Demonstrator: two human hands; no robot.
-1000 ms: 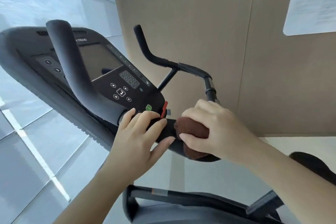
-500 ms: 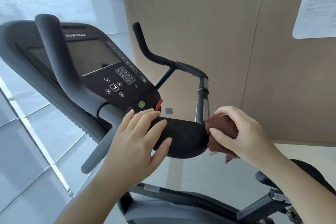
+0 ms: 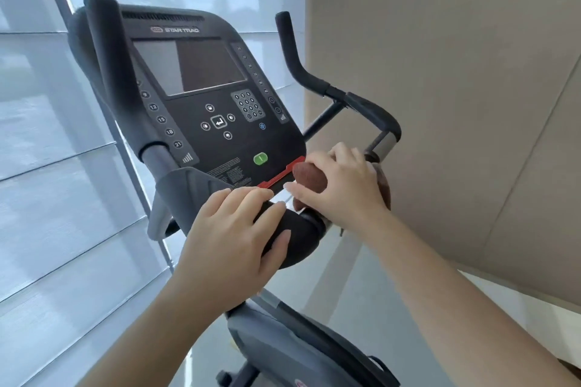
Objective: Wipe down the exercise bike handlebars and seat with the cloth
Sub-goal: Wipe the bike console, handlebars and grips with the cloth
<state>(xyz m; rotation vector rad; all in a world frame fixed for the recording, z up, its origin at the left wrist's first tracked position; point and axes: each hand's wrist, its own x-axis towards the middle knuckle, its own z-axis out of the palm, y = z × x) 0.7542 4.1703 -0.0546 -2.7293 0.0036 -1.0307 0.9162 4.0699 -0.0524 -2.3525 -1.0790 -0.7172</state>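
My right hand (image 3: 342, 188) grips a bunched brown cloth (image 3: 309, 178) and presses it against the bike's handlebar, just right of the console's red strip. My left hand (image 3: 234, 239) lies flat, fingers together, on the black padded centre of the handlebars (image 3: 297, 242). The left upright grip (image 3: 110, 72) rises beside the console. The right grip (image 3: 295, 56) curves up by the wall, joined to a silver sensor section (image 3: 385, 143). The seat is out of view.
The black console (image 3: 201, 97) with its screen, keypad and green button stands right behind my hands. The bike's grey frame (image 3: 283, 342) runs below. Window blinds (image 3: 47, 166) fill the left side and a beige wall (image 3: 456, 72) is close on the right.
My right hand has carried the cloth from the right end of the handlebar pad up and inward toward the console's red strip. The view has swung to face the console. My left hand stays on the pad.
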